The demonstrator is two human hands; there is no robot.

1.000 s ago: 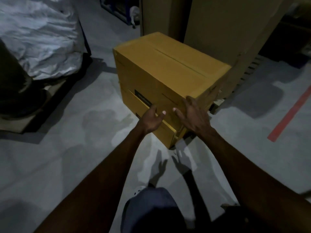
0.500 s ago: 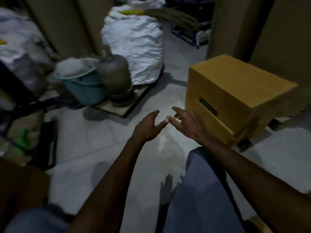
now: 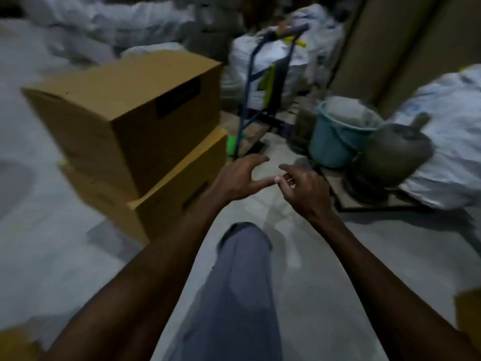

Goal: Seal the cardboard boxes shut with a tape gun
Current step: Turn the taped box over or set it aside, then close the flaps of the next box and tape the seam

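At centre frame, the left hand (image 3: 238, 179) and right hand (image 3: 303, 190) hang over the floor (image 3: 377, 246), each grip wide, fingers loosely spread, holding nothing. Two stacked cardboard boxes (image 3: 135, 121) stand at ten o'clock, just beside the left forearm; whether their flaps are taped cannot be told through the blur. No tape gun is visible. A hand truck (image 3: 263, 82) stands at twelve o'clock, a teal bucket (image 3: 335, 136) at two. Judged step: moving between boxes, tool not in hand. The next move calls for finding the tape gun.

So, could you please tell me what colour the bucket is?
The bucket is light teal-blue, seen in the head view.
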